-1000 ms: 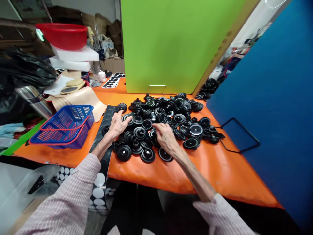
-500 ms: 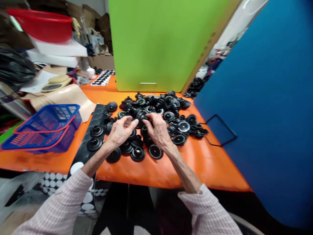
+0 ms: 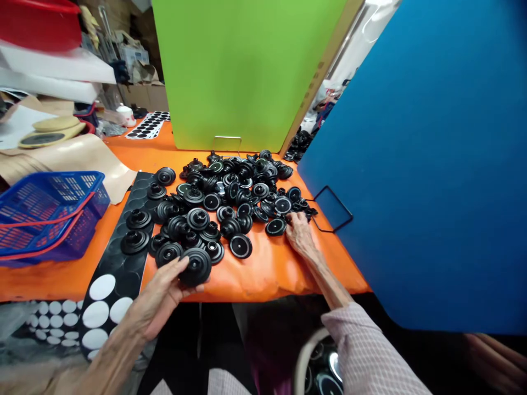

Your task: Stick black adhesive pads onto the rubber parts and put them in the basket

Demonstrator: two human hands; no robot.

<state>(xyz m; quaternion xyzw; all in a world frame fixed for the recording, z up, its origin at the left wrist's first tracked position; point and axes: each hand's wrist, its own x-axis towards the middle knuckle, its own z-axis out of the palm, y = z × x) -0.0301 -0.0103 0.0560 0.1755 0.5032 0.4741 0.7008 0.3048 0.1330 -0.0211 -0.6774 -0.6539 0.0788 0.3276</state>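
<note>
The left hand (image 3: 164, 291), left of centre in the lower half of the frame, grasps one black disc (image 3: 197, 270) by its near-left edge, thumb on top and fingers underneath. The disc is round and stepped, with no long side; its ringed face is turned up toward the camera, slightly tilted, so the line through its hub points upward. Most of it juts out past the thumb, to the right and away from the palm, over the near edge of the orange table (image 3: 263, 269). Its underside is hidden, as are parts of the fingers beneath it.

The right hand (image 3: 300, 235), right of centre, has its fingers bent at the right end of the pile of discs (image 3: 233, 190); the fingertips are lost among dark parts, so whether it grips one cannot be told. Discs in the pile face many ways, some flat side up, some hub up, many overlapping.

Left of the pile, a few discs sit hub up on a black strip (image 3: 117, 258) that hangs over the table edge. Farther left, a blue basket (image 3: 93, 206) is cut off by the frame. At the bottom, the right sleeve (image 3: 370, 351) partly covers a bucket (image 3: 302, 367) of discs. A brownish shape at lower right is too blurred to make out.
</note>
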